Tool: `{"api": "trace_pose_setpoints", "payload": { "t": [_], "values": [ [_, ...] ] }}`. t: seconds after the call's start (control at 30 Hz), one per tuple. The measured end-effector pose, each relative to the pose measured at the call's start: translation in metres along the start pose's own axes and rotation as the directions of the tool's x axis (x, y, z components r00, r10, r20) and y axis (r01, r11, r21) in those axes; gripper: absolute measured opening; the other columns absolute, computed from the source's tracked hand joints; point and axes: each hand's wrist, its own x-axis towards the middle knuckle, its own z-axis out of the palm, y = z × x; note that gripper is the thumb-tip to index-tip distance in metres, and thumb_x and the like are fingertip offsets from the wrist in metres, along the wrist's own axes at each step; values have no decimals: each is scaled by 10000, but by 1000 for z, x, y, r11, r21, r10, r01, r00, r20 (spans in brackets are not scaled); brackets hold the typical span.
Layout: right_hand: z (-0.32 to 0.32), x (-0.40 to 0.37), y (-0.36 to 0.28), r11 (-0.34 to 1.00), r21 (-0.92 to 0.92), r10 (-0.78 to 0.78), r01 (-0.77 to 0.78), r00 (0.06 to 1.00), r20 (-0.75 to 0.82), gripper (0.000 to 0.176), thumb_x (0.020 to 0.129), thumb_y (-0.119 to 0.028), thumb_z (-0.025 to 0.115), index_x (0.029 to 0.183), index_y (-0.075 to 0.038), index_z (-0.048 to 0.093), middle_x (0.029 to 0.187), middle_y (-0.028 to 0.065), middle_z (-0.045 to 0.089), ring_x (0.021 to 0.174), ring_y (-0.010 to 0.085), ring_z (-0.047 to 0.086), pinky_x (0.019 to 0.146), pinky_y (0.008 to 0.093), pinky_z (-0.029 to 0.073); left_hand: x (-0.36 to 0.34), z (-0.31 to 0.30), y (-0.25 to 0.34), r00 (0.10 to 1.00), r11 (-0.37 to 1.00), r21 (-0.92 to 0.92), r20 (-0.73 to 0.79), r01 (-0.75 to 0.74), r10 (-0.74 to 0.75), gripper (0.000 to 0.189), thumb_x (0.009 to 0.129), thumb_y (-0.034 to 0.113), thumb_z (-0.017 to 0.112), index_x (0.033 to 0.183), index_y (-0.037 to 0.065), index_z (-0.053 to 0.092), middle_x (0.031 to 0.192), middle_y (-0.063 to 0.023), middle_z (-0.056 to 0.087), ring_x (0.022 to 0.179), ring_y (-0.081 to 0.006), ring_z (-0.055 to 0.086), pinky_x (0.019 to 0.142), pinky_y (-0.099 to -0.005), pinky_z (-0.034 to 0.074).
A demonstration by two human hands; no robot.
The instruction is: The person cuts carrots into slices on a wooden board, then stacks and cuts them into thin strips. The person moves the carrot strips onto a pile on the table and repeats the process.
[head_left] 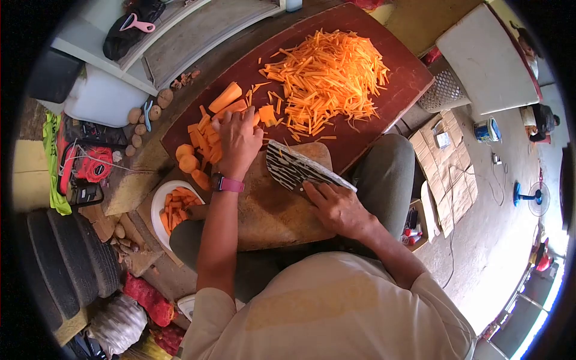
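Observation:
My left hand, with a pink-banded watch on the wrist, has its fingers curled over a carrot piece at the red board's near left. Around it lie peeled carrot chunks and thick carrot slices. In my right hand is a cleaver with a black-and-white striped blade, held tilted above a worn wooden chopping board on my lap. Its handle is mostly hidden by my fingers. A big heap of carrot sticks covers the far part of the red board.
A white bowl of carrot pieces stands left of my lap. Left are tires, a red machine and a pink peeler on a shelf. Cardboard and a blue fan are at right.

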Motion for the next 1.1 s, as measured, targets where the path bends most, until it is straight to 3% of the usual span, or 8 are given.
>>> {"api": "trace_pose_setpoints", "payload": {
  "t": [0.1, 0.23, 0.3, 0.43, 0.6, 0.67, 0.8, 1.1],
  "values": [
    [-11, 2, 0, 994, 99, 43, -38, 998, -47, 591, 902, -136, 775, 1458, 8, 637, 1087, 150, 699, 952, 329, 758, 791, 446, 651, -11, -12, 0, 997, 1000, -9, -78, -6, 6, 480, 918, 146, 793, 1385, 56, 727, 1140, -135, 748, 1193, -325, 633, 1111, -568, 358],
    [-26, 1, 1, 951, 292, 125, -103, 990, -59, 579, 940, -110, 763, 1482, 29, 615, 1167, 231, 725, 1070, 408, 764, 882, 486, 646, -38, -31, 8, 980, 973, -222, -167, 70, -109, 475, 919, 171, 786, 1377, 61, 719, 1085, -144, 735, 1099, -368, 666, 1047, -569, 457],
    [-29, 0, 3, 911, 394, 173, -126, 981, -86, 552, 991, -102, 735, 1504, 46, 594, 1194, 275, 733, 1131, 445, 756, 921, 486, 634, -56, -43, 22, 978, 975, -184, -142, 124, -151, 471, 924, 169, 781, 1377, 58, 715, 1073, -154, 727, 1063, -398, 674, 983, -559, 508],
    [-39, 2, 2, 584, 759, 332, -288, 938, 100, 508, 1092, -119, 667, 1552, 65, 556, 1180, 250, 748, 1103, 319, 749, 909, 433, 601, -95, -40, 53, 972, 938, -259, 17, 232, -236, 478, 927, 146, 768, 1383, 24, 695, 1103, -231, 695, 1009, -452, 687, 870, -559, 552],
    [-54, 9, -14, 261, 814, 364, -518, 834, 414, 482, 1121, -122, 644, 1563, 49, 561, 1166, 181, 740, 1039, 177, 651, 913, 368, 562, -127, -48, 90, 972, 893, -384, 127, 234, -199, 401, 922, 113, 776, 1299, 0, 699, 1105, -256, 656, 996, -471, 684, 854, -563, 548],
    [-42, 7, -12, 343, 839, 293, -422, 897, 331, 486, 1111, -129, 661, 1553, 49, 569, 1194, 202, 753, 1055, 191, 674, 947, 373, 565, -130, -56, 98, 963, 845, -465, 175, 266, -207, 278, 941, 113, 793, 1186, 1, 725, 1079, -258, 660, 1003, -489, 685, 842, -556, 551],
    [-45, 14, -12, 521, 802, 171, -292, 956, 238, 498, 1095, -141, 684, 1539, 58, 578, 1259, 248, 764, 1108, 205, 717, 990, 400, 576, -148, -53, 92, 989, 849, -508, 84, 147, -121, 296, 932, 91, 788, 1212, 17, 729, 1095, -236, 649, 1003, -464, 672, 850, -543, 549],
    [-49, 2, -21, 758, 621, 134, -200, 979, 152, 528, 1079, -186, 728, 1525, 58, 584, 1274, 353, 729, 1171, 522, 720, 970, 518, 597, -158, -47, 89, 1000, 880, -473, 2, 28, -31, 409, 922, 17, 769, 1327, 44, 727, 1141, -205, 656, 997, -433, 649, 875, -532, 529]
  ]
}}
